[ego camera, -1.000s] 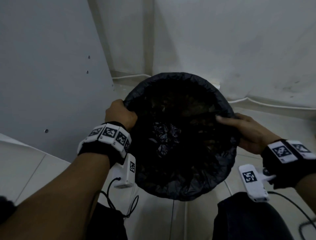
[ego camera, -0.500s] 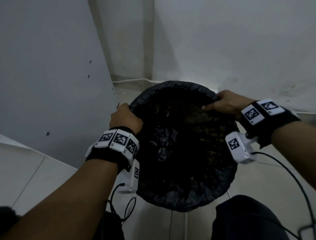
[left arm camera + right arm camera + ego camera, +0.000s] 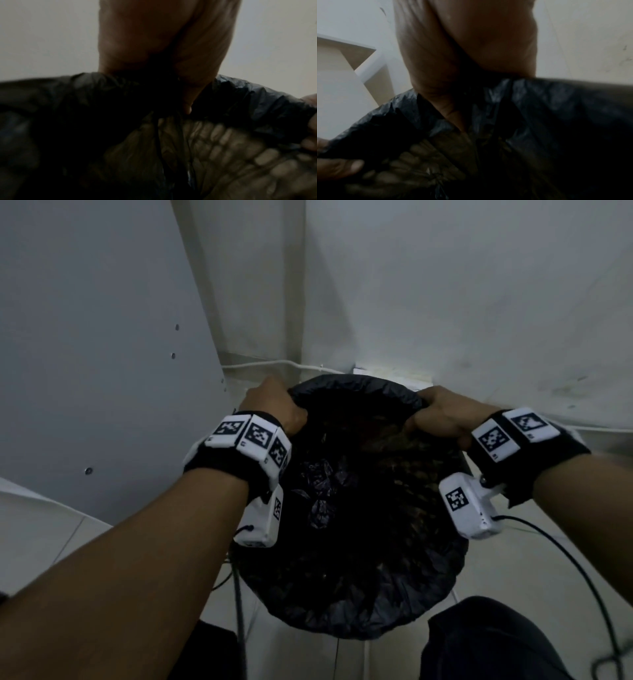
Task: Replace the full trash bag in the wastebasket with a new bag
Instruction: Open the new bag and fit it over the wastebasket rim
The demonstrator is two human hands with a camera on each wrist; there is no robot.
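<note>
A black trash bag lines a round wastebasket on the floor, its edge folded over the rim. Crumpled dark plastic lies inside. My left hand grips the bag's edge at the far left of the rim, fingers curled over it. My right hand grips the edge at the far right of the rim. In the left wrist view the thumb presses on the gathered black plastic. The right wrist view shows the same kind of pinch on the bag. The basket's woven wall shows through the film.
The wastebasket stands in a corner between a grey panel on the left and white walls behind. A white cable runs along the wall base. Pale floor tiles surround the basket. My dark-clad knees are just below it.
Both hands have slid along the rim to its far side, the right one from the near right. Each now bunches the bag's edge in a fist.
</note>
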